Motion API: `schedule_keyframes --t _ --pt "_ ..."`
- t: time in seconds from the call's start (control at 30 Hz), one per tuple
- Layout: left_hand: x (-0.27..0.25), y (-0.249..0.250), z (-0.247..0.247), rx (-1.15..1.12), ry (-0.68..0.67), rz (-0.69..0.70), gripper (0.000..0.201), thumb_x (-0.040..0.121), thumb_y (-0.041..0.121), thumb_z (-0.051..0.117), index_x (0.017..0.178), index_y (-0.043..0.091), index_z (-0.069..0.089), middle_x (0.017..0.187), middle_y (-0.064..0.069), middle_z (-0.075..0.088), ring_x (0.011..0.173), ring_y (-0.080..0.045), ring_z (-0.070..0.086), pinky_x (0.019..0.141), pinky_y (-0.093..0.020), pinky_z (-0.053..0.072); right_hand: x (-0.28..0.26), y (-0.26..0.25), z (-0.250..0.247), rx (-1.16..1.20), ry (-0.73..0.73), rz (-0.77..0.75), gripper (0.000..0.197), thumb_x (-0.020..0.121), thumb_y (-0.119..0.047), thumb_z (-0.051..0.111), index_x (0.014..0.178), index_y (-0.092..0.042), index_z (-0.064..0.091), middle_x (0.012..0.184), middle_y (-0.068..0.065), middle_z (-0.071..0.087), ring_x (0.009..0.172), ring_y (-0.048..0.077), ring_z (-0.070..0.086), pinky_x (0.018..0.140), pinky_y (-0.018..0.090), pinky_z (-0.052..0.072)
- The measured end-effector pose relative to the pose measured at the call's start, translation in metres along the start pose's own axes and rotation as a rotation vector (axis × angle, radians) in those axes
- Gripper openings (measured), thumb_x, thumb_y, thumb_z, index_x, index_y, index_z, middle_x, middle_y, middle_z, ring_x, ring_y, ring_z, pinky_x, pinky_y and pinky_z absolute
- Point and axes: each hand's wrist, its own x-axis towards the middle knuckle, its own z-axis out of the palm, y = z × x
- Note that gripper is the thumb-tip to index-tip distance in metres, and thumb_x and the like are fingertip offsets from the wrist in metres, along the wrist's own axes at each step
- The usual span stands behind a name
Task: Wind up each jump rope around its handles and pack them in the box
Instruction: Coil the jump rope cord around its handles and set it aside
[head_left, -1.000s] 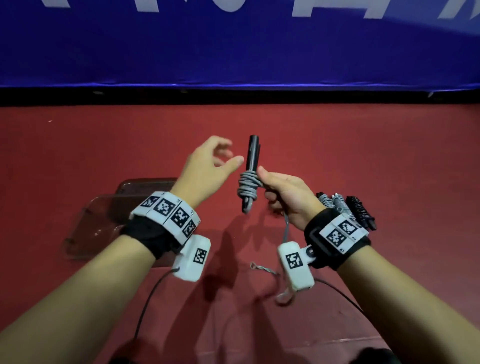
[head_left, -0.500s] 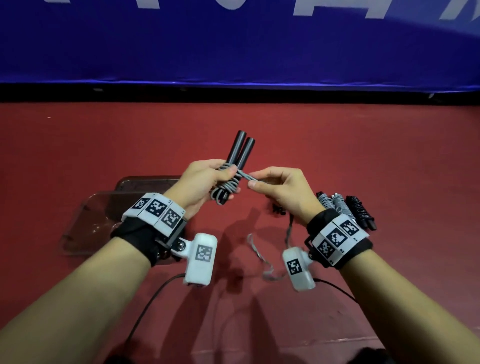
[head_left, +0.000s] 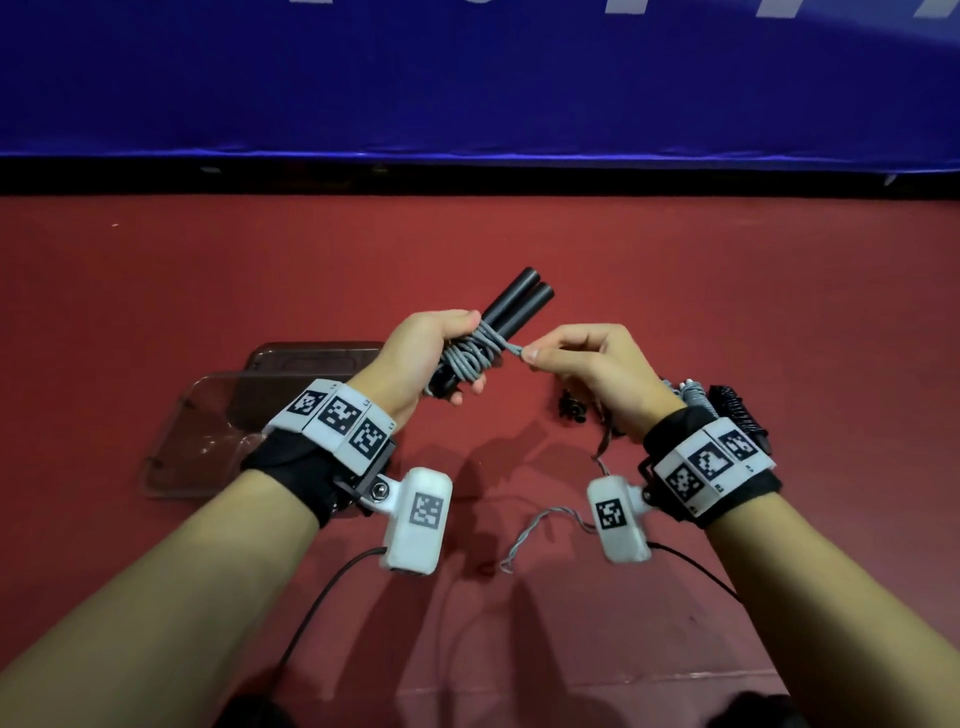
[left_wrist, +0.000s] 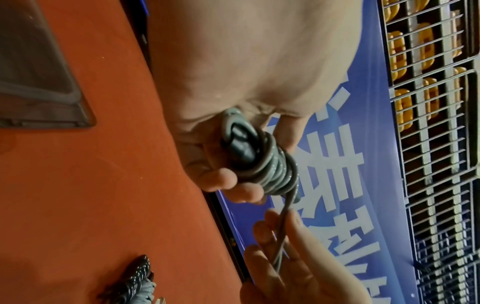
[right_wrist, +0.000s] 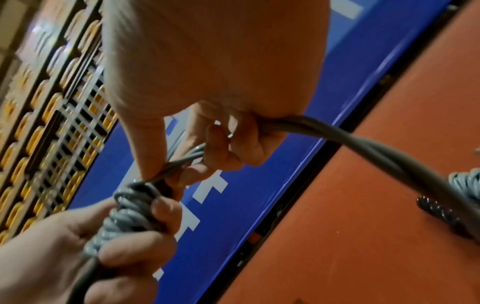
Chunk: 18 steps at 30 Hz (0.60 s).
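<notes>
A: Surface first, near to far?
B: Red table (head_left: 675, 291) w/ a pale strip along the near edge. Loose end of the grey rope (head_left: 540, 525) lies on it betw. the wrists. Further out, clear plastic box (head_left: 171, 457) at left, partly behind the left forearm, what looks like its lid just beyond. At right, behind the right wrist, two wound ropes: grey bundle (head_left: 693, 397) and black bundle (head_left: 737, 415), side by side. Far edge: black band, then blue banner (head_left: 467, 78) w/ white lettering. Wrist views show wire racks w/ yellow items behind the banner.
A: Hands?
B: Both raised above the table's middle, forearms converging. Left hand (head_left: 421, 358) is wrapped around the pair of black handles (head_left: 514, 306), fingers curled over the grey coils (head_left: 475, 356); handles tilt up and away to the right. Right hand (head_left: 597, 369) pinches the rope betw. thumb and forefinger just right of the coils, short stretch taut between them. Rest of the rope runs through the right palm and drops to the table.
A: Box contents?
B: Can't tell, too dim.
</notes>
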Motion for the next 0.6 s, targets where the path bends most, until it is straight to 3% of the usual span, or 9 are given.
schedule_keyframes --t 0.1,0.2,0.23,0.3,0.4,0.53,0.6 --pt "0.003 0.000 0.002 0.094 0.047 0.032 0.026 0.105 0.019 0.045 0.100 0.003 0.065 0.077 -0.012 0.068 0.050 -0.024 0.055 0.037 -0.020 0.037 0.002 0.005 -0.004 0.033 -0.041 0.057 0.025 0.077 -0.031 0.083 0.079 -0.007 0.077 0.073 0.016 0.051 0.058 0.021 0.031 0.057 0.038 0.015" --pt "0.002 -0.001 0.005 0.060 0.033 -0.005 0.028 0.105 0.020 0.045 0.097 0.003 0.065 0.076 -0.014 0.066 0.048 -0.024 0.054 0.037 -0.021 0.037 0.002 0.012 -0.001 0.031 -0.055 0.077 0.015 0.081 -0.030 0.081 0.083 -0.016 0.078 0.068 0.010 0.055 0.059 0.022 0.037 0.060 0.033 0.021" --pt "0.001 -0.001 0.006 0.023 0.008 -0.037 0.030 0.105 0.022 0.044 0.097 0.002 0.065 0.076 -0.014 0.066 0.047 -0.023 0.053 0.037 -0.021 0.036 0.001 0.013 0.000 0.054 -0.063 0.078 0.009 0.086 -0.025 0.078 0.090 -0.018 0.077 0.065 0.003 0.055 0.054 0.018 0.039 0.058 0.031 0.022" --pt "-0.002 0.000 0.006 -0.094 -0.082 -0.128 0.035 0.104 0.027 0.042 0.098 0.001 0.065 0.075 -0.014 0.065 0.045 -0.022 0.051 0.040 -0.024 0.035 -0.002 0.015 0.003 0.146 -0.146 0.074 0.020 0.093 -0.018 0.070 0.113 -0.018 0.072 0.067 -0.007 0.057 0.057 0.011 0.046 0.052 0.027 0.023" --pt "-0.006 -0.004 0.003 -0.296 -0.237 -0.261 0.032 0.101 0.030 0.041 0.105 0.007 0.063 0.076 -0.012 0.062 0.044 -0.020 0.046 0.047 -0.026 0.035 -0.007 0.015 0.012 0.315 -0.324 0.071 0.041 0.093 -0.019 0.061 0.134 -0.019 0.059 0.082 -0.001 0.059 0.065 0.013 0.049 0.052 0.028 0.017" --pt "-0.009 -0.009 0.002 -0.276 -0.253 -0.298 0.032 0.102 0.034 0.041 0.105 0.015 0.067 0.080 -0.016 0.067 0.047 -0.023 0.050 0.050 -0.026 0.042 -0.010 0.020 0.021 0.326 -0.301 0.068 0.038 0.093 -0.022 0.063 0.131 -0.017 0.064 0.082 0.003 0.059 0.063 0.011 0.048 0.054 0.029 0.016" --pt "-0.002 -0.016 0.005 -0.193 -0.167 -0.271 0.038 0.102 0.041 0.042 0.104 0.013 0.067 0.081 -0.018 0.070 0.051 -0.026 0.056 0.049 -0.027 0.046 -0.009 0.022 0.024 0.338 -0.210 0.051 0.027 0.093 -0.023 0.068 0.119 -0.018 0.070 0.082 0.004 0.061 0.063 0.011 0.049 0.053 0.028 0.017"
